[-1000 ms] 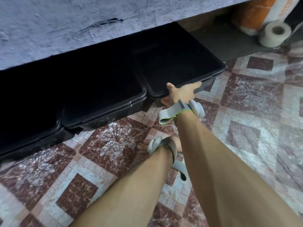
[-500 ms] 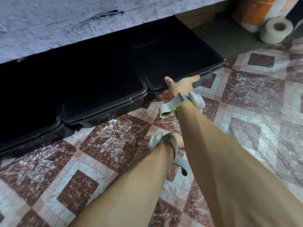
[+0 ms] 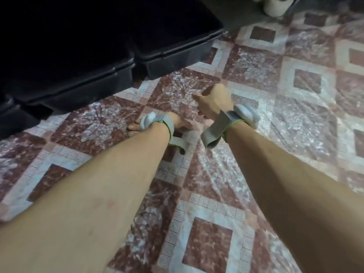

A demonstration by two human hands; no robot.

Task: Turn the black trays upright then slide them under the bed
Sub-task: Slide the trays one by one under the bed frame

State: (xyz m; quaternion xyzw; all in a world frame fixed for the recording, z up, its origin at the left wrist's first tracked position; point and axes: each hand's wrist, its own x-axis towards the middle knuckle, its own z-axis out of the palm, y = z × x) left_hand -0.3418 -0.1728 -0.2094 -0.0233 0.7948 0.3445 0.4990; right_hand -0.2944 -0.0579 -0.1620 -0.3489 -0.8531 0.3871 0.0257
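Head view: the right hand (image 3: 211, 103) is now withdrawn from the rightmost black tray (image 3: 177, 62), whose front rim was being pressed half a second ago. It is held just in front of that tray and clear of it, with fingers loosely curled and nothing gripped. The left hand (image 3: 177, 123) is unchanged. It is rested flat on the tiled floor (image 3: 295, 125), nearer the viewer than the tray, and nothing is held.

The rightmost black tray is seen upright and pushed back into the dark space taken to be under the bed, with little more than its front wall exposed. The push on this tray is therefore judged complete.

Counts:
- Three black trays are recorded. The middle tray (image 3: 82, 89) is set just beside the rightmost tray, to its left. The third tray (image 3: 11, 119) lies farther left and is cut by the frame edge; its attitude cannot be told.
- Two hands and two grey wrist bands (image 3: 226, 123) are counted.
- One toilet roll (image 3: 275, 4) is seen beyond the rightmost tray's far right corner.
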